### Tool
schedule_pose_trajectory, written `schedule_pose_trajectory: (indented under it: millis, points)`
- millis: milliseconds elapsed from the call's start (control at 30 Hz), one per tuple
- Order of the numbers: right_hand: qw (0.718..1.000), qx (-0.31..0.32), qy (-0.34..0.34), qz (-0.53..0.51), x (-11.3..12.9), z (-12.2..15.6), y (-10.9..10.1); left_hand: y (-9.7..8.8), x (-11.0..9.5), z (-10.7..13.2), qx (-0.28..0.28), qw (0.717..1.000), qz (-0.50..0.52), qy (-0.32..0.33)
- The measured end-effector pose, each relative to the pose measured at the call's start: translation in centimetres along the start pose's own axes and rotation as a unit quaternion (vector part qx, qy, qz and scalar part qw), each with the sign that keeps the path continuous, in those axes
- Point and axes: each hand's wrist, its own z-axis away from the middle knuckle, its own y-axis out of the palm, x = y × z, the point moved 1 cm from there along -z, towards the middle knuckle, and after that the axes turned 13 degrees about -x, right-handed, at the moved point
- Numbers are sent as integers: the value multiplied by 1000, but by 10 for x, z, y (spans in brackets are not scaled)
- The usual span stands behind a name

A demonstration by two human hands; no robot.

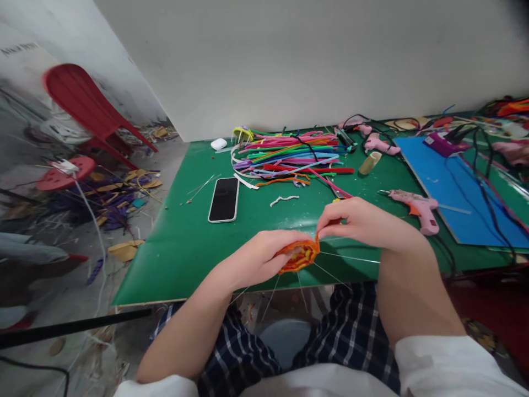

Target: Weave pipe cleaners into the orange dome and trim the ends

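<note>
A small round weaving (303, 256) in orange, red and yellow pipe cleaner hangs over the front edge of the table, with thin stiff wires sticking out around it. My left hand (268, 251) is closed on its left side, with the fingers behind and the thumb in front. At its upper right rim, my right hand (347, 220) pinches the end of an orange pipe cleaner (317, 238) that rises from the weaving. Just beyond the hands, a short white twisted pipe cleaner (284, 199) lies on the green table (185, 248).
Behind lies a heap of coloured pipe cleaners (289, 157). A phone (223, 199) and a white case (219, 144) are at the left. To the right are a pink glue gun (417, 208), a blue board (446, 193) and black cables. A red chair (78, 105) stands on the littered floor.
</note>
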Motion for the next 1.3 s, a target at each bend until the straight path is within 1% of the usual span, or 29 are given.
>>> schedule_pose_trajectory:
  millis: [33, 100, 167, 233, 300, 367, 467, 533, 633, 800, 967, 1033, 1133, 1300]
  points:
    - [999, 7, 10, -33, -2, -1, -1, 1, 1, -1, -14, 999, 36, -19]
    - [996, -13, 34, -78, -7, -4, 0, 2, 4, -2, -71, 990, 107, -65]
    - [991, -55, 55, -105, -10, -7, 2, 2, 9, -4, -145, 968, 175, -106]
    - [986, -94, 66, -121, -11, -9, 5, 2, 14, -5, -206, 938, 241, -137]
    - [982, -116, 65, -131, -11, -10, 8, 2, 18, -6, -239, 910, 296, -164]
    - [980, -128, 63, -138, -10, -10, 10, 2, 20, -7, -257, 887, 335, -188]
    - [977, -138, 71, -149, -10, -11, 12, 1, 21, -8, -278, 870, 353, -201]
    - [976, -141, 75, -150, -10, -12, 13, 0, 22, -8, -287, 873, 346, -192]
    - [975, -145, 65, -153, -8, -14, 16, 0, 25, -9, -295, 881, 325, -176]
    - [964, -196, 40, -178, -3, -19, 26, 1, 28, -10, -292, 899, 291, -148]
    - [955, -227, 39, -189, -2, -22, 35, 3, 27, -10, -302, 913, 249, -113]
    - [955, -234, 36, -182, -3, -22, 35, 3, 26, -10, -308, 915, 240, -106]
    - [955, -225, 37, -187, -4, -22, 35, 3, 26, -10, -308, 914, 240, -113]
    - [953, -198, 46, -223, -5, -21, 35, 3, 27, -9, -287, 897, 302, -146]
